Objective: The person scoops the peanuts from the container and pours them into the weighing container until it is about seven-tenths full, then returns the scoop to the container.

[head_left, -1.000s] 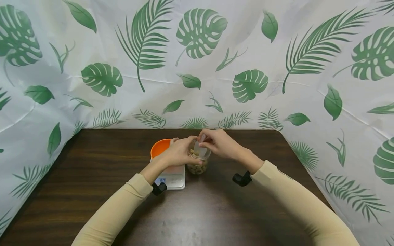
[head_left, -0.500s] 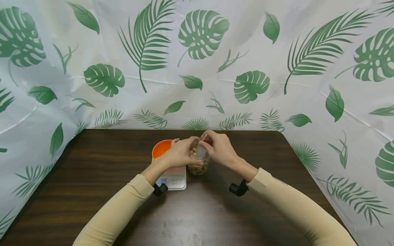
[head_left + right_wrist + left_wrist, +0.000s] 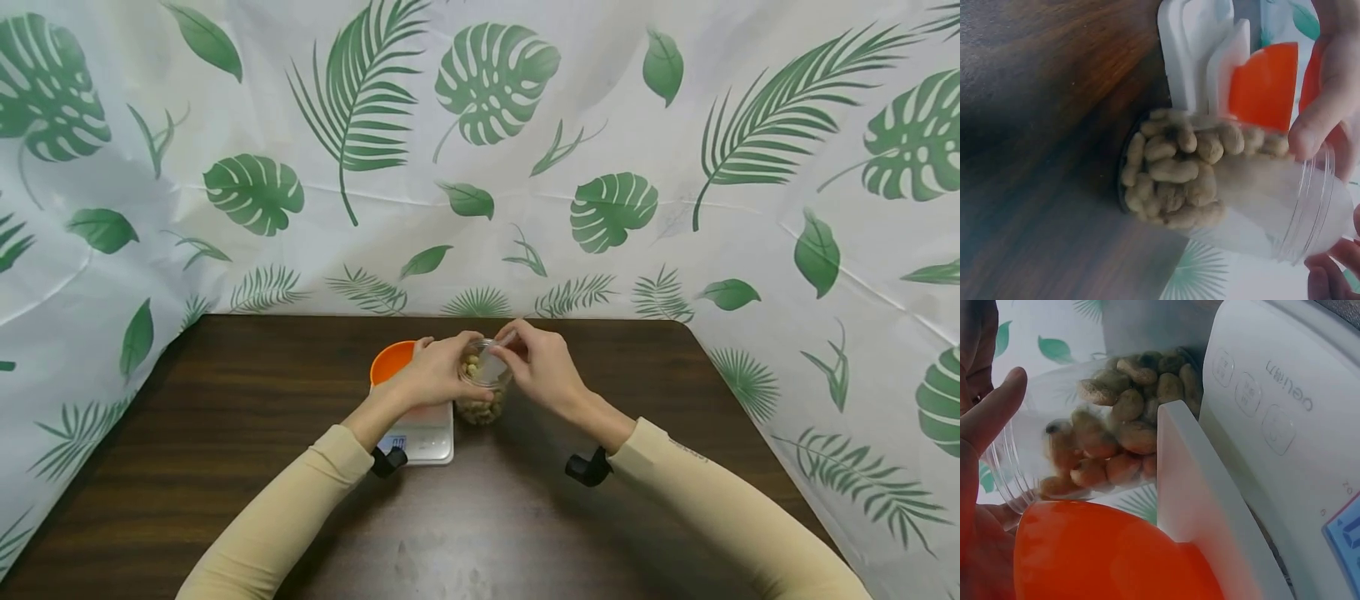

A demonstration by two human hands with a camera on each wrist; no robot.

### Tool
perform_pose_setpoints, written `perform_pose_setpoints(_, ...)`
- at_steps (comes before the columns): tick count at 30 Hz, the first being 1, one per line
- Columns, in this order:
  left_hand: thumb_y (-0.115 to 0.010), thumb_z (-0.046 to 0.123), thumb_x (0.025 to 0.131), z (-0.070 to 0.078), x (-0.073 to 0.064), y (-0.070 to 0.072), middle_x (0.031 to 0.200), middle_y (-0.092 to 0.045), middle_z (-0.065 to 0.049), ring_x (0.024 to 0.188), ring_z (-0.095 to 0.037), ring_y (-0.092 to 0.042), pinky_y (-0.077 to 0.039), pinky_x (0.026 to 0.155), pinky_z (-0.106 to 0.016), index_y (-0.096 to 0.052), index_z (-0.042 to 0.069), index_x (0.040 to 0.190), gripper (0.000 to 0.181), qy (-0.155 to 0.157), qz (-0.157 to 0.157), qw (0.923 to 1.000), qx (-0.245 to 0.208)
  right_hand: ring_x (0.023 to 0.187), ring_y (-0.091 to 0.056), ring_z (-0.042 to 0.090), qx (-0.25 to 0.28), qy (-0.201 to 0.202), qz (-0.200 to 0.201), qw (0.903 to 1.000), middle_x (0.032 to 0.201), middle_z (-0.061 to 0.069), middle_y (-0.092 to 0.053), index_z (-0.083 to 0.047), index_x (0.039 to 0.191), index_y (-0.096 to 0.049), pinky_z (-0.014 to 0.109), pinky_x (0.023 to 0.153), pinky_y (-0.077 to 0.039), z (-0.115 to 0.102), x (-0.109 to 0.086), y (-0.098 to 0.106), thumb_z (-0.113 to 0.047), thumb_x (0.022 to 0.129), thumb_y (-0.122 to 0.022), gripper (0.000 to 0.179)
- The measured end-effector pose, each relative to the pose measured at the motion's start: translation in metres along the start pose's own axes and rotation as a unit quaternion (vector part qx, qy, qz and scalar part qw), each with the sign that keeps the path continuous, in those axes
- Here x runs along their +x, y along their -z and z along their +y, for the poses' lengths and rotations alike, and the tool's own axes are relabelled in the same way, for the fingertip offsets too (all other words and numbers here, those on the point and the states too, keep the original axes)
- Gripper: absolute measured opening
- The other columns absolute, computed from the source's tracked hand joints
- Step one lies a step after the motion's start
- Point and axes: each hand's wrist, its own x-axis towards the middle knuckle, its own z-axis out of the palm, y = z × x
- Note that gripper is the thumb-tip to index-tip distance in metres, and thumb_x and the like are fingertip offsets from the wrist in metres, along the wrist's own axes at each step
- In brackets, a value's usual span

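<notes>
A clear jar (image 3: pixel 480 410) of unshelled peanuts (image 3: pixel 1172 172) stands on the table beside a white kitchen scale (image 3: pixel 431 447). My left hand (image 3: pixel 435 372) holds the jar around its neck, the thumb (image 3: pixel 1316 128) near its threaded rim. Between thumb and fingers, my right hand (image 3: pixel 546 367) pinches a translucent scoop (image 3: pixel 491 368) that reaches down into the jar. Through the wall, the scoop's pale blade shows above the peanuts in the right wrist view. An orange bowl (image 3: pixel 388 361) sits on the scale, partly hidden behind my left hand.
The dark wooden table (image 3: pixel 247 400) runs to a leaf-printed curtain (image 3: pixel 525 208) at the back and sides. The scale's lit display (image 3: pixel 1344 528) is partly cut off in the left wrist view. Its raised white platform (image 3: pixel 1204 506) stands close to the jar.
My right hand has shifted slightly to the right and turned, tilting the scoop within the jar. More peanuts show at the jar's mouth. The left hand keeps its hold.
</notes>
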Motion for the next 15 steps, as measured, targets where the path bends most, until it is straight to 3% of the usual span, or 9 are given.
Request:
perform_pose_setpoints(4,-0.087,0.051,0.080,0.001,0.000,0.000,0.125,-0.069,-0.003,0.116,-0.020,-0.062,-0.019,0.109,-0.063,-0.044,0.010,0.152,0.093,0.004,-0.001,1.0000,0.008,0.067,-0.065,0.011,-0.008,0.022,-0.017,0.9996,0.084,0.004,-0.070,-0.003,0.106,-0.067,0.029,0.060,-0.054,0.005,0.001,0.003,-0.007,0.094,-0.076,0.015)
perform_pose_setpoints(11,-0.088,0.052,0.078,0.002,0.000,0.001,0.118,-0.069,-0.002,0.112,-0.020,-0.062,-0.020,0.110,-0.062,-0.046,0.006,0.147,0.093,0.011,-0.013,0.9994,0.029,0.085,-0.071,0.017,0.039,0.020,-0.111,0.9928,0.103,0.008,-0.072,-0.004,0.112,-0.065,0.031,0.072,-0.057,0.015,0.013,0.011,-0.006,0.098,-0.071,0.015)
perform_pose_setpoints(15,-0.090,0.051,0.076,0.001,0.000,0.002,0.119,-0.068,-0.003,0.113,-0.021,-0.062,-0.019,0.111,-0.060,-0.048,0.006,0.145,0.092,0.011,-0.012,0.9996,0.024,0.084,-0.071,0.019,0.053,0.019,-0.150,0.9871,0.101,0.005,-0.072,-0.006,0.112,-0.066,0.032,0.070,-0.057,0.017,0.022,0.018,-0.007,0.098,-0.070,0.014)
